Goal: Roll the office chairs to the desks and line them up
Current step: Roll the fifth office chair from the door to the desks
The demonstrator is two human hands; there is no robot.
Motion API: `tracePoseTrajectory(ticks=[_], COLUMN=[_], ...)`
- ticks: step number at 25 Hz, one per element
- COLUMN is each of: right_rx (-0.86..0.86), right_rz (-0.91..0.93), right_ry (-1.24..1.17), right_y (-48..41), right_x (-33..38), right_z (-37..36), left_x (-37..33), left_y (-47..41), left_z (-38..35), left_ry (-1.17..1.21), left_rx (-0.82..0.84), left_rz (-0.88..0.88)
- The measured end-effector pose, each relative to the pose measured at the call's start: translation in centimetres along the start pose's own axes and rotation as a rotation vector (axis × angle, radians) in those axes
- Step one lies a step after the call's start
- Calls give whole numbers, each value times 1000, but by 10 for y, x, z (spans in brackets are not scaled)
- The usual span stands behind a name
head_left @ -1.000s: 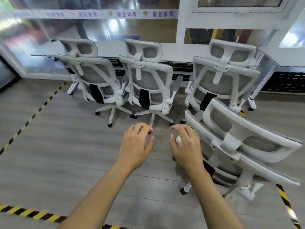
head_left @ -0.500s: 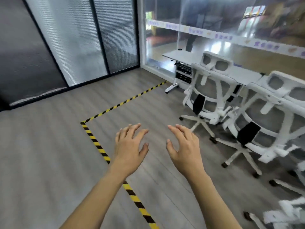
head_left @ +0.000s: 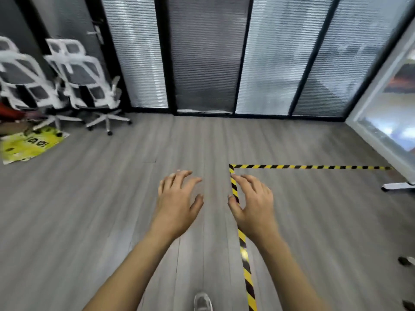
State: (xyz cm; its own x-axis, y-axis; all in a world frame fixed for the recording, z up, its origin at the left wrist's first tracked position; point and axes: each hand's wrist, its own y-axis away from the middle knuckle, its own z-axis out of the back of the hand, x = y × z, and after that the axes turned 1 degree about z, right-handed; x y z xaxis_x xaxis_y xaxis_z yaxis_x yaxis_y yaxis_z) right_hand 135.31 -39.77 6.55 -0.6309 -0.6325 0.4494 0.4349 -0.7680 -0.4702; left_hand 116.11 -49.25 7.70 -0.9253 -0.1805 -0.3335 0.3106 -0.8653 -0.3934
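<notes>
Two white mesh office chairs stand at the far left against the dark wall: one (head_left: 87, 79) nearer the middle, another (head_left: 22, 79) partly cut off by the frame edge. My left hand (head_left: 177, 198) and my right hand (head_left: 251, 200) hover side by side in the middle of the view, palms down, fingers relaxed, holding nothing. Both hands are far from the chairs. A white desk foot (head_left: 397, 186) shows at the right edge.
Yellow-black floor tape (head_left: 310, 167) marks a corner and runs down under my right hand. A yellow sheet (head_left: 29, 145) lies on the floor by the chairs. Glass partitions with blinds (head_left: 206, 55) close the far side. A chair caster (head_left: 404, 261) shows at the right edge.
The view has swung left, away from the lined-up chairs and desks, toward the blinds wall and two other chairs. My hands stay empty in front of me.
</notes>
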Motion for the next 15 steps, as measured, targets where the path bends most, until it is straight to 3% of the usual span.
tracePoseTrajectory(ticks=[6,15], right_rx=[159,313], right_rz=[171,389], right_ry=[-174,-286], right_y=[-191,-416], right_x=[60,202], right_z=[-157,-385], left_x=[153,417], left_y=[-128,-258], left_z=[20,45], left_ry=[-174,-222], left_rx=[-34,-169], left_rz=[178,448])
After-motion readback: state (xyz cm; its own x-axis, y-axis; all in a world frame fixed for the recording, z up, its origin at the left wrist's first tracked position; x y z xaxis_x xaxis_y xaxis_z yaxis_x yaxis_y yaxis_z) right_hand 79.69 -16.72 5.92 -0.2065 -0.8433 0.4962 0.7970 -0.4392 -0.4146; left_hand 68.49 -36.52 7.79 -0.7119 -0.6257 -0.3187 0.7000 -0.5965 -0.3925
